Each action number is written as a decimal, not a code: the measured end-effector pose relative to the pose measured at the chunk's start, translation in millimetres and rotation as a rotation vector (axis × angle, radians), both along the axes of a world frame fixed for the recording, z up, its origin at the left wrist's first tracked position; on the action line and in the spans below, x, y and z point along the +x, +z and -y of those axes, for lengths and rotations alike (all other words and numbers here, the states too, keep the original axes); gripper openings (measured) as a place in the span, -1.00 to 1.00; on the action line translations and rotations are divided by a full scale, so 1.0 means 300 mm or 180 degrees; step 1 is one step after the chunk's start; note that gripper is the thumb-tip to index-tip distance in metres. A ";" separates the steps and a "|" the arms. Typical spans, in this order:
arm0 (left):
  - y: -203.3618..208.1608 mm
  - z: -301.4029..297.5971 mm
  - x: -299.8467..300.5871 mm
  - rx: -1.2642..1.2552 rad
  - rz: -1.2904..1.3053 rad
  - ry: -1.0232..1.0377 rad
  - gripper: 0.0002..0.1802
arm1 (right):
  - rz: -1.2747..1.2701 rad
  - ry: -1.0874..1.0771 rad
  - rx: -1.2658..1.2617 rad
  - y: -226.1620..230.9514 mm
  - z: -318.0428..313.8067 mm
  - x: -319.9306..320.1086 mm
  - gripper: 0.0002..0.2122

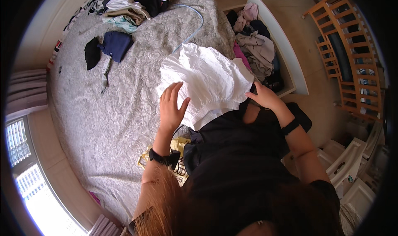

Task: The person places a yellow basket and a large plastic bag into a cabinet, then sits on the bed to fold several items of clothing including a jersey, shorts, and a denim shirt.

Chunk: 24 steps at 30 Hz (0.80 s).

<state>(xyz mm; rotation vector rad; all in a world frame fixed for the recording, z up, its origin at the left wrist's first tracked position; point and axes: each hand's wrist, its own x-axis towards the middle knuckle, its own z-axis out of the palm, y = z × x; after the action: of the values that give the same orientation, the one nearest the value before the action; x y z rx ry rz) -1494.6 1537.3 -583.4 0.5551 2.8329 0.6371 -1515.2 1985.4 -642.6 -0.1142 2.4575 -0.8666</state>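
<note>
head view: white cloth is lying at twelve o'clock; left hand, fingers spread open, is covering its eight; right hand is flanking its three, grip unclear; gentle outward smoothing should be working best.

Bedspread, grey and patterned, occupying the left and centre of the frame. Upper left: a heap of clothes, with a navy garment beside a black cloth below it. Top centre: a curved light-blue cord. Upper right: an open box-like drawer containing mixed garments; farther right, an orange-brown slatted wooden frame. Lower left: a bright window, with a gathered curtain above. Lower right: white drawers.
</note>
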 end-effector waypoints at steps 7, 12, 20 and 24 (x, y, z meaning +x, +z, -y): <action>-0.183 -0.282 -0.092 -0.0285 -0.0655 -0.0091 0.01 | 0.1679 -0.2332 -0.2946 -0.058 0.020 -0.030 -0.50; -0.099 -0.221 0.104 0.0168 -0.0104 -0.0465 0.26 | 0.0826 -0.2487 -0.3630 0.470 0.133 -0.090 -0.48; -0.031 -0.141 0.124 0.0728 0.0413 -0.1209 0.10 | 0.2813 -0.1981 -0.1875 0.155 0.153 -0.019 0.04; -0.143 0.097 0.149 0.0610 -0.0582 0.0491 -0.13 | 0.1189 -0.1871 -0.0821 0.127 0.128 -0.008 -0.11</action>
<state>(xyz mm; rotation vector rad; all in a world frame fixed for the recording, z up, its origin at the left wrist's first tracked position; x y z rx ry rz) -1450.1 1508.3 -626.5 0.4477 3.0275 0.9391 -1517.7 1946.9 -604.6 0.6510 2.0313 -1.3091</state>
